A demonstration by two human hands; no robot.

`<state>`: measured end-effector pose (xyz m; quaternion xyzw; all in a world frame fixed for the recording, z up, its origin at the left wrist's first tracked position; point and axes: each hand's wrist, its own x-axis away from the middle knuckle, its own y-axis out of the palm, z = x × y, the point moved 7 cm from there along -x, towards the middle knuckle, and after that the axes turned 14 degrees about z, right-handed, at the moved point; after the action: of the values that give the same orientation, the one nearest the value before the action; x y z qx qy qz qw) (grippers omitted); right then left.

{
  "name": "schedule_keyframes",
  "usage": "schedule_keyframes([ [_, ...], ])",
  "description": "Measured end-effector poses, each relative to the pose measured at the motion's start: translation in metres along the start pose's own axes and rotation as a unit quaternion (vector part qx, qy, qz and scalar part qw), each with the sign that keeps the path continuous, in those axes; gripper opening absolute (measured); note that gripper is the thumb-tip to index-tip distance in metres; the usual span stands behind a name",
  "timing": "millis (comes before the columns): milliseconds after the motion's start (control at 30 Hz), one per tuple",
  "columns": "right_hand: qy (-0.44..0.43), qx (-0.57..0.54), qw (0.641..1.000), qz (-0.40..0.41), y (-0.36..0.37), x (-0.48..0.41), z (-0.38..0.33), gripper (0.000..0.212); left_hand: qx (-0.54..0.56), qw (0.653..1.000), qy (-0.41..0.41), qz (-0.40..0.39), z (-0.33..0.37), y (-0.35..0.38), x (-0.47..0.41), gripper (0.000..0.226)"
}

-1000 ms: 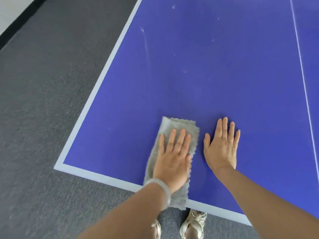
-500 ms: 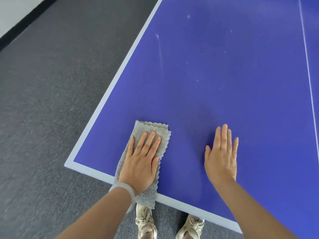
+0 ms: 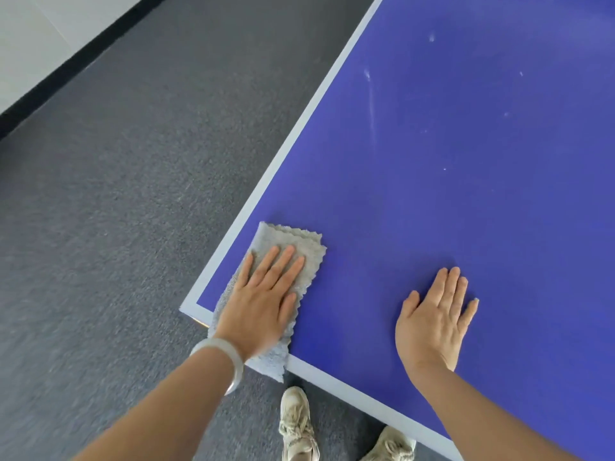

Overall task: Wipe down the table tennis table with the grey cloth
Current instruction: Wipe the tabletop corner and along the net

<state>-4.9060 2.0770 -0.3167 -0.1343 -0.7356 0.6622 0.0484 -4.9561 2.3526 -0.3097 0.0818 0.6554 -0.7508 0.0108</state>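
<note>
The blue table tennis table (image 3: 449, 181) with a white border fills the right of the head view. A folded grey cloth (image 3: 289, 242) lies at the table's near left corner, its near end hanging over the front edge. My left hand (image 3: 263, 301) presses flat on the cloth with straight fingers. My right hand (image 3: 432, 321) rests flat on the bare blue surface to the right, apart from the cloth. White smudges and specks (image 3: 369, 94) mark the table further away.
Grey carpet (image 3: 116, 211) covers the floor left of the table. A black skirting strip (image 3: 76, 61) and pale wall run across the top left. My two light shoes (image 3: 296, 424) stand under the table's front edge.
My left hand has slid the cloth leftward along the front edge to the table's corner. My right hand has stayed flat in about the same place.
</note>
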Motion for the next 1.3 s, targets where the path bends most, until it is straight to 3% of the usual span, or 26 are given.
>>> schedule_keyframes([
  [267, -0.005, 0.004, 1.000, 0.004, -0.002, 0.000, -0.002, 0.066, -0.020, 0.970, -0.243, 0.008, -0.062, 0.005, -0.066, 0.058],
  [433, -0.005, 0.012, 1.000, -0.003, -0.006, 0.002, -0.003, 0.067, -0.030, 0.951, -0.306, 0.028, -0.035, -0.004, 0.002, 0.058],
  [600, -0.006, 0.023, 1.000, -0.010, -0.006, 0.001, -0.006, 0.069, -0.022, 0.922, -0.386, -0.014, -0.011, 0.004, 0.041, 0.063],
  [767, -0.008, 0.024, 1.000, -0.005, -0.006, 0.001, -0.004, 0.070, -0.018, 0.945, -0.327, -0.004, -0.040, 0.001, 0.006, 0.060],
  [900, -0.011, 0.017, 1.000, 0.002, -0.005, 0.001, -0.004, 0.070, 0.013, 0.919, -0.394, 0.004, -0.084, -0.001, -0.008, 0.057],
  [1000, -0.011, 0.021, 1.000, -0.001, -0.006, 0.001, -0.004, 0.070, -0.027, 0.914, -0.404, 0.014, -0.056, -0.001, -0.003, 0.061],
  [1233, -0.015, 0.020, 1.000, 0.000, -0.005, 0.001, -0.004, 0.069, 0.005, 0.981, -0.192, 0.025, 0.118, 0.017, 0.019, 0.068],
  [1300, -0.015, 0.014, 1.000, 0.001, -0.005, 0.001, -0.004, 0.069, 0.027, 0.993, -0.114, 0.016, 0.135, 0.020, 0.023, 0.068],
])
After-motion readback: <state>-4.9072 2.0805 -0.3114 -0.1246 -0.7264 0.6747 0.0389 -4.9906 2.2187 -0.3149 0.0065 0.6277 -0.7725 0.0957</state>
